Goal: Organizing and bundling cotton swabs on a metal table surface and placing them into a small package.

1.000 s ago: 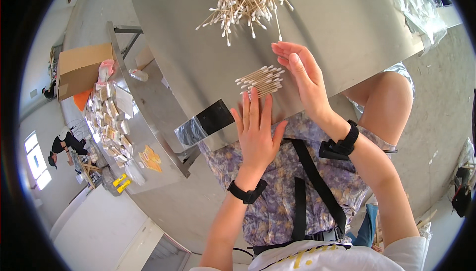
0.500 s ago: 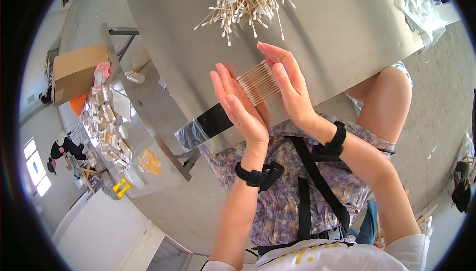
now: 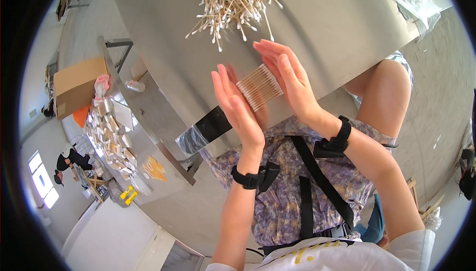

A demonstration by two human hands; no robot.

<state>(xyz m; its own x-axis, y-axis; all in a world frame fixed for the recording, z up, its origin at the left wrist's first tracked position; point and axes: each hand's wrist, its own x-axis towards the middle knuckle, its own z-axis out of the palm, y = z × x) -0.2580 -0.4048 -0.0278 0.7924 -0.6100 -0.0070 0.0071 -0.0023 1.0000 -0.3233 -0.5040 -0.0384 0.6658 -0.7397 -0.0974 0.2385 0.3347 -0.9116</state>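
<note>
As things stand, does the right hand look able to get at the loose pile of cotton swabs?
Probably yes: the right hand, beside the neat row of swabs, points toward the loose pile, and nothing visible stands between them.

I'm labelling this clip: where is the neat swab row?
In the head view, the swab row lies on the table just above and right of centre, between the left hand and right hand, below the loose pile.

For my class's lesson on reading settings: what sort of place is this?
Probably a workshop or packing room: a pile of cotton swabs lies on a metal table, and small packs are heaped near a cardboard box.
</note>
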